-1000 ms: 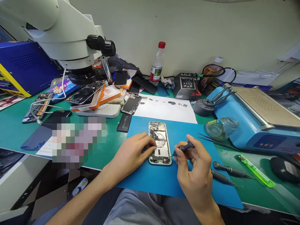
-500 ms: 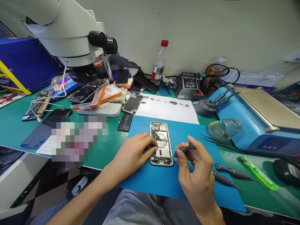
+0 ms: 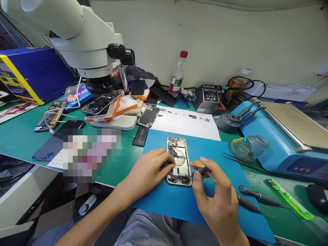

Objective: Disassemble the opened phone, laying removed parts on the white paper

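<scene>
A green bench (image 3: 23,136) runs along a plain wall (image 3: 230,41). A blue mat (image 3: 166,201) lies on its near edge, and the phone (image 3: 179,160) lies open and face down in the middle of that mat.

Containers: a red-capped bottle (image 3: 178,73) stands upright by the wall. A glass jar (image 3: 247,147) sits just right of the mat; its contents cannot be told. A paper sheet (image 3: 179,124) behind the mat carries a row of small parts.

Hands: the left hand (image 3: 151,167) is curled, fingertips pressed on the phone's left edge. The right hand (image 3: 215,194) is closed around a screwdriver (image 3: 202,170), tip at the phone's lower right edge; this hand covers part of the mat.

Surroundings: a microscope (image 3: 84,48) overhangs the left rear. A battery (image 3: 141,136) lies at the mat's left rear corner. Tweezers (image 3: 238,159), spare screwdrivers (image 3: 258,196) and a green knife (image 3: 289,198) lie right of the right hand. A station (image 3: 208,99) stands at the rear.
</scene>
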`<move>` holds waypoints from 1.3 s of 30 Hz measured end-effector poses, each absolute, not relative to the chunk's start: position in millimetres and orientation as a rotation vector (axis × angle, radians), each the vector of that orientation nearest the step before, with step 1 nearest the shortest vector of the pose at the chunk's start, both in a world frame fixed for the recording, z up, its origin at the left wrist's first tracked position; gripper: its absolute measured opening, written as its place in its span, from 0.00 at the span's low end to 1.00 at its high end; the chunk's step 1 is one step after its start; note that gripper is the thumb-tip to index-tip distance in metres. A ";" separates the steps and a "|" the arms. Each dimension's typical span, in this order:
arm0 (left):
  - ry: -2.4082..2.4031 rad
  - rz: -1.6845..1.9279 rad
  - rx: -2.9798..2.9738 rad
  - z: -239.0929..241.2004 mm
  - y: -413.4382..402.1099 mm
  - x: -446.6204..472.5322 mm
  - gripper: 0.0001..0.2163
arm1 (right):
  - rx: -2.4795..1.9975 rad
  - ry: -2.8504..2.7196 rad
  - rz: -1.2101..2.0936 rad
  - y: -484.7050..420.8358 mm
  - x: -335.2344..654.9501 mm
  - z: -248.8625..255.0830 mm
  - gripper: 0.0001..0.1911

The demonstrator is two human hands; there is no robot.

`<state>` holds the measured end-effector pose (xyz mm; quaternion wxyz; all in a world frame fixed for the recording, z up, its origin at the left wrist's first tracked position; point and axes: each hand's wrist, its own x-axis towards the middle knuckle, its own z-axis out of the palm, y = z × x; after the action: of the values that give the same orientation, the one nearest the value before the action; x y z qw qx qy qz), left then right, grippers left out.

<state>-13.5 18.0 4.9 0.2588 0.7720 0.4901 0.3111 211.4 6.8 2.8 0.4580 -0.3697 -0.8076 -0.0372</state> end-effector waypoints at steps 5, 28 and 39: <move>1.322 0.879 2.082 6.1 15.9 -12.3 0.03 | -0.864 -2.028 -0.088 6.7 211.9 0.4 0.35; 1.379 0.933 2.018 7.9 14.5 -12.1 0.02 | -0.858 -1.979 -0.061 3.5 215.0 2.3 0.31; 1.385 0.944 1.993 6.7 14.5 -13.5 0.03 | -0.836 -2.008 -0.084 4.1 216.0 3.2 0.36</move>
<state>-13.5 14.5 6.7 0.2655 0.7378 0.5129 0.3494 216.0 4.1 3.2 0.4637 -0.3403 -0.8173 -0.0341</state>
